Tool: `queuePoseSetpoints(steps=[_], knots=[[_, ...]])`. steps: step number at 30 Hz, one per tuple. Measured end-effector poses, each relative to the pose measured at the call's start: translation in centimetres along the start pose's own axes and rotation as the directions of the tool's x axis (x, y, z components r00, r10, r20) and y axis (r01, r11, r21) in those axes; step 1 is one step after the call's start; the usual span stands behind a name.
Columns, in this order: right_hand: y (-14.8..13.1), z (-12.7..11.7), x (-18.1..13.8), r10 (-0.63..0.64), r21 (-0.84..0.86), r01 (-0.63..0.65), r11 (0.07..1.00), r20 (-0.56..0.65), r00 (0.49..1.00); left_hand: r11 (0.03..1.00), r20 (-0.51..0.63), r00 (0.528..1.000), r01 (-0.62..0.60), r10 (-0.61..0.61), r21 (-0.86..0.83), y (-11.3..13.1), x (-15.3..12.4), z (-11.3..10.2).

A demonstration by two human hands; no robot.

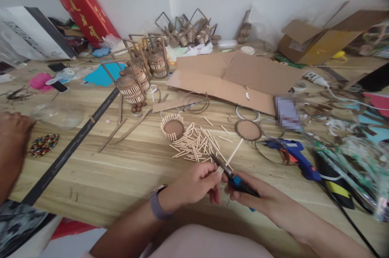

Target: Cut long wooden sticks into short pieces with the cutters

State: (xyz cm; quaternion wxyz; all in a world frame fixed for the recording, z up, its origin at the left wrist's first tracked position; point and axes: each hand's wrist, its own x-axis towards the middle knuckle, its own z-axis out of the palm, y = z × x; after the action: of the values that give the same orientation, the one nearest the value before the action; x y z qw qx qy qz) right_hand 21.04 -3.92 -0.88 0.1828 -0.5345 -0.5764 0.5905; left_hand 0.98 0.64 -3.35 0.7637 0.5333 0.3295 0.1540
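My left hand (197, 183) pinches a thin wooden stick (233, 154) at its near end. My right hand (253, 197) is closed on blue-handled cutters (232, 177), whose jaws sit at the stick just beside my left fingers. Right behind my hands lies a pile of short cut sticks (194, 142). A small round basket base with upright sticks (172, 127) stands left of the pile. A brown cardboard disc (248, 130) lies to its right.
A blue glue gun (296, 154) with a black cord lies at right. Flattened cardboard (234, 77) and finished woven baskets (133, 82) stand further back. Another person's hand (10, 148) is at the left edge, near coloured beads (42, 144).
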Motion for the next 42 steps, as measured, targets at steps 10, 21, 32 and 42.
queuePoseSetpoints(steps=[10,21,32,42], knots=[[0.0,0.3,-0.1,0.036,-0.003,-0.036,0.999,-0.011,0.999,1.000,0.015,1.000,0.001,-0.001,0.018,0.2,0.0,-0.1],[0.1,0.7,0.4,-0.029,-0.068,0.024,0.997,-0.073,0.997,0.996,-0.020,0.998,-0.057,0.059,0.067,0.1,0.1,-0.3],[1.4,0.3,1.6,-0.642,-0.719,0.205,0.664,-0.408,0.649,0.903,-0.235,0.963,-0.016,0.129,0.429,0.4,0.0,-0.9],[2.2,1.3,4.2,-0.669,-0.917,-0.007,0.398,-0.295,0.682,0.362,-0.240,0.925,0.125,0.294,0.924,-0.1,0.0,0.2]])
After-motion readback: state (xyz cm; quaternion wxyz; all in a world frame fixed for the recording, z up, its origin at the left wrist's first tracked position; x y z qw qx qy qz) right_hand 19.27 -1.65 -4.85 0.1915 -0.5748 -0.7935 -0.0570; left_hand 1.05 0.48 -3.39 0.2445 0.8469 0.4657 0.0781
